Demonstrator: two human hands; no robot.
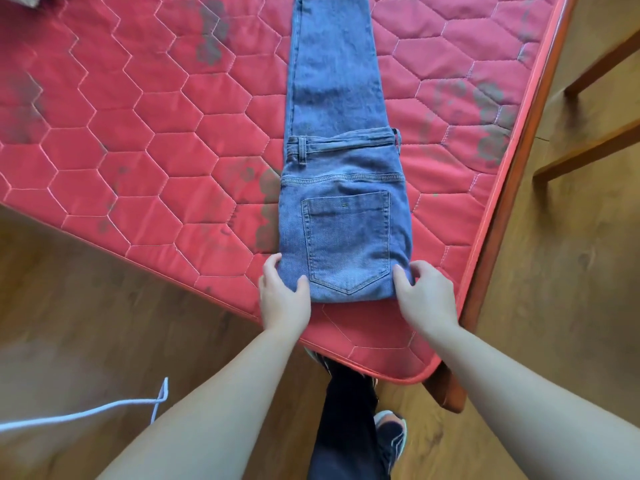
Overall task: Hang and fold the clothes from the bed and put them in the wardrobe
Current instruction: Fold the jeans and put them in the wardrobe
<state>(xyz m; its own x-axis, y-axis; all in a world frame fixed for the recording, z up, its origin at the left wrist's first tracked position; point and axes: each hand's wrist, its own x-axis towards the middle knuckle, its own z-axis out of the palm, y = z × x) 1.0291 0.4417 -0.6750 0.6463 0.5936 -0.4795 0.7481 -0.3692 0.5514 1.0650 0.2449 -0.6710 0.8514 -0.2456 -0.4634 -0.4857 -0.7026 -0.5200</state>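
A pair of blue jeans point(337, 161) lies lengthwise on the red quilted mattress point(138, 133). The waist part is folded back over the legs, with a back pocket facing up. My left hand point(282, 296) pinches the near left corner of the fold, thumb on top and fingers at the side. My right hand point(424, 296) grips the near right corner the same way. The leg ends run out of view at the top.
The mattress corner point(415, 372) juts toward me over a wooden floor point(86, 306). Wooden furniture legs point(595, 74) stand to the right of the bed. A white cord point(86, 415) lies on the floor at lower left. Some dark cloth point(31, 0) shows at the top left.
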